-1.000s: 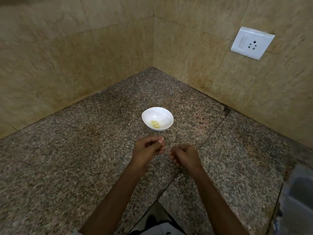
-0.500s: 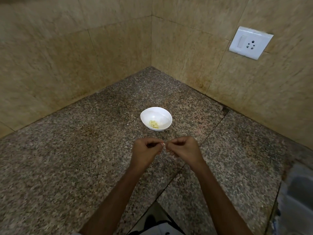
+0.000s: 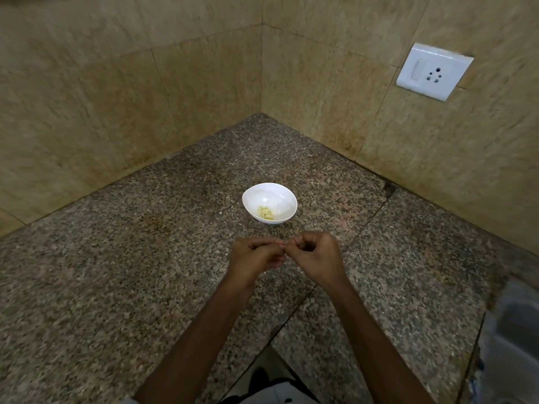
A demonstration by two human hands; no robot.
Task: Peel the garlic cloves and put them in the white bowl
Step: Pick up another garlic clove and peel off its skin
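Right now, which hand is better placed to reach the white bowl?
Probably the left hand: the white bowl sits almost straight ahead of it; the right hand is further aside.

Left grip (image 3: 253, 258) and right grip (image 3: 318, 255) meet fingertip to fingertip; anything pinched there is hidden by curled fingers. Pale pieces (image 3: 266, 212) in white bowl (image 3: 287, 198): too small to count. Grey shape (image 3: 510, 345) at desk's (image 3: 116, 287) right edge: blurred, cut by frame. Both forearms cut off at bottom edge.
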